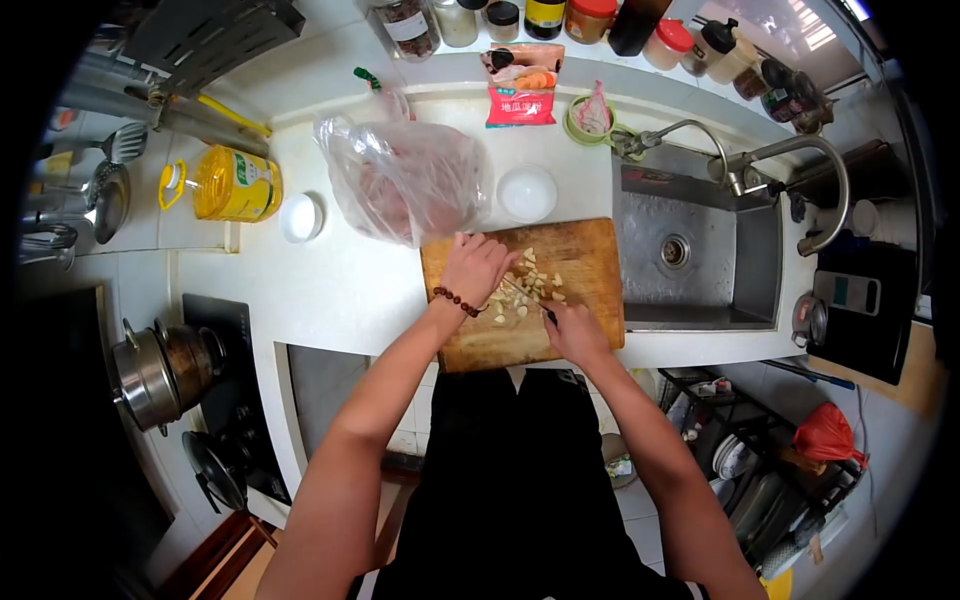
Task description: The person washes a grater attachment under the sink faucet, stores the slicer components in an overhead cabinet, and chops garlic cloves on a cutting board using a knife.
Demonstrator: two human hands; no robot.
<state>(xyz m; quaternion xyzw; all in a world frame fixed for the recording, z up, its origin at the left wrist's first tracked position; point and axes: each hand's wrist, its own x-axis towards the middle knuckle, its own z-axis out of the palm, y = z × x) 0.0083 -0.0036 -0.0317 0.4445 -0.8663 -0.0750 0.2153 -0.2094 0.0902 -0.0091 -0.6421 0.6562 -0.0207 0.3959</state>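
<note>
On a wooden cutting board (590, 250) lie several small pale chopped pieces (529, 268) that look like garlic. My right hand (580, 334) is closed around the dark handle of a kitchen knife (522, 291), whose blade points up and left among the pieces. My left hand (478, 268), with a beaded bracelet at the wrist, is on the left side of the board near the blade's tip. Its fingers are bent and held together; whatever is under them is hidden. Just beyond the board are a white bowl (527, 193) and a clear plastic bag (405, 180) with pinkish contents.
At right is a steel sink (745, 262) with a faucet (785, 150). An oil jug (235, 185) and a small white bowl (300, 217) stand at left, above a stove with a steel pot (145, 375). A red packet (522, 88) and several jars line the back.
</note>
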